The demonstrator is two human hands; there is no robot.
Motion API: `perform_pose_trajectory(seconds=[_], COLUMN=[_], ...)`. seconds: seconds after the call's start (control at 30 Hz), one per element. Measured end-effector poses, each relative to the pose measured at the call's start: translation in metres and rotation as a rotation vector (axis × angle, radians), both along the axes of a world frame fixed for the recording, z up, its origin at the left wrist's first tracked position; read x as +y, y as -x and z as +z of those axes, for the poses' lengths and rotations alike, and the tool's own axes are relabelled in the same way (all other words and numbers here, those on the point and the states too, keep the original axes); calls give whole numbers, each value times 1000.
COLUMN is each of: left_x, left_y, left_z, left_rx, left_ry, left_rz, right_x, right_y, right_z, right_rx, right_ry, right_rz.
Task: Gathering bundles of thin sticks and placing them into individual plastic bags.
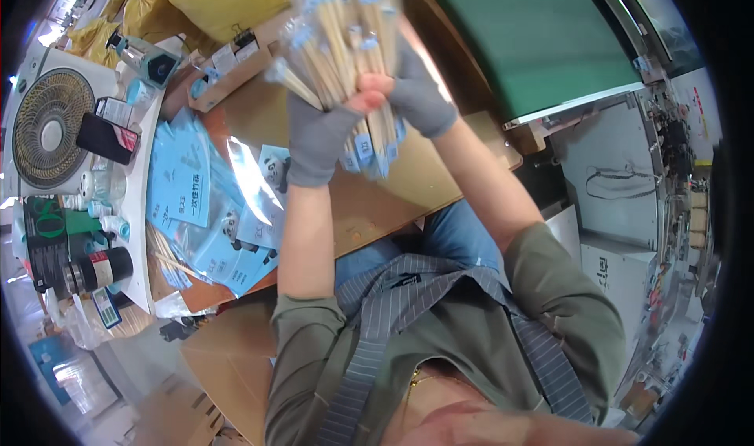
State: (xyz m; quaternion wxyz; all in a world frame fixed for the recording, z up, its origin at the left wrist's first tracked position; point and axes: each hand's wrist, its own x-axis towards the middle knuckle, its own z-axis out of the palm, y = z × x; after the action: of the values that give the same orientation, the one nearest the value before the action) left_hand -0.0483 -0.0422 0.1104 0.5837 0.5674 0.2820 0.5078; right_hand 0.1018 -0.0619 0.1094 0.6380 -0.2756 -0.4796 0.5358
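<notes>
A thick bundle of chopsticks [334, 42], in clear wrappers with blue ends, is raised above the table. My left hand [320, 136], in a grey fingerless glove, is closed round its left side. My right hand [416, 93], gloved the same way, grips it from the right, and the bare fingertips of both hands meet in front. The upper ends fan out and look slightly blurred. Left of my forearm lies a pile of flat light-blue printed bags [184, 183], some with a panda picture. A few loose chopsticks [169, 257] lie beside the bags.
A white side table at the left holds a round fan [52, 132], a dark phone [107, 137] and a black jar [98, 271]. Behind stand a cardboard box [228, 69] and yellow sacks [224, 2]. A green conveyor belt [534, 42] runs at the far right.
</notes>
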Motion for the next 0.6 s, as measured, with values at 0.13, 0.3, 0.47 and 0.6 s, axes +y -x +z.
perform_pose_trajectory(seconds=[0.13,0.3,0.47,0.6], left_x=[-18,-24,-68,-142], left_y=[8,16,22,7], left_z=[-17,-43,-16,-104], left_rx=[-68,341,135,-337], left_ry=[-160,-130,163,911], left_rz=[-150,-349,-542,-717], right_x=[-24,-53,-100,-96], right_y=[-22,-19,9,-4], right_z=[5,-14,36,19], right_rx=[-232,-248,-346,-245], right_ry=[-54,-20,95,376], right_rz=[150,118,-33,573])
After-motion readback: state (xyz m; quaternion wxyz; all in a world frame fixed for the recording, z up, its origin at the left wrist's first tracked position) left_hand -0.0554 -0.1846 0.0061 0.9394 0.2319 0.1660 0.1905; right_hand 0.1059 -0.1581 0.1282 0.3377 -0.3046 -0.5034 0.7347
